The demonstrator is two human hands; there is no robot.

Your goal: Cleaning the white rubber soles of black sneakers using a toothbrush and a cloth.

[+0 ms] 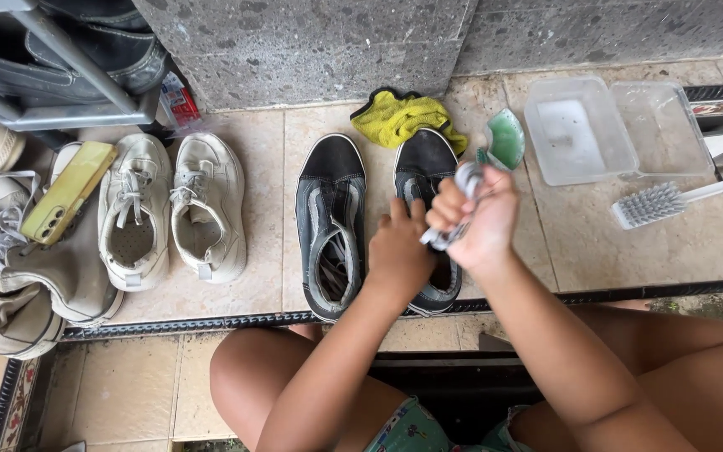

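2 dark sneakers sit side by side on the beige tiled ledge, toes toward the stone wall: the left sneaker (330,226) lies open and untouched, its grey lining showing, while the right sneaker (425,172) is partly hidden behind the person's hands. The left hand (399,251) rests on the right sneaker's opening, fingers curled down onto it. The right hand (479,219) is closed in a fist around a bunched white shoelace (466,180) — loops of it stick out above and below the fist, just over the shoe.

Just beyond the toes lie a yellow cloth (399,117) and a green scoop-like item (506,141). To the right stand 2 clear plastic tubs (621,125) touching each other, with a white scrub brush (658,203) lying bristles-up nearby. To the left, a pair of cream sneakers (173,209) sits well apart from the dark pair, and a yellow phone (69,191) rests across more pale shoes at the edge.
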